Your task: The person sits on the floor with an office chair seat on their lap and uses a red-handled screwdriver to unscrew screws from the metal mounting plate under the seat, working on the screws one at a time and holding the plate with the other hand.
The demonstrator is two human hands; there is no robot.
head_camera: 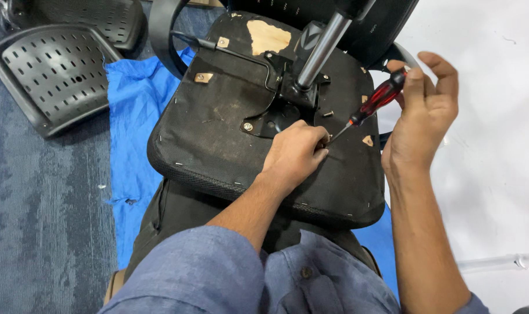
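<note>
Head view showed the right hand wrapped around a red-handled screwdriver, its tip angled down beside the left hand, whose fingertips pinched something small, likely a screw, against the overturned black fabric chair seat. Screw-driving seemed under way; seating the tip squarely looked necessary.

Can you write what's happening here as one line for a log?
right hand: holds red screwdriver | left hand: at its tip, on upturned chair seat | loose screw nearby
</note>
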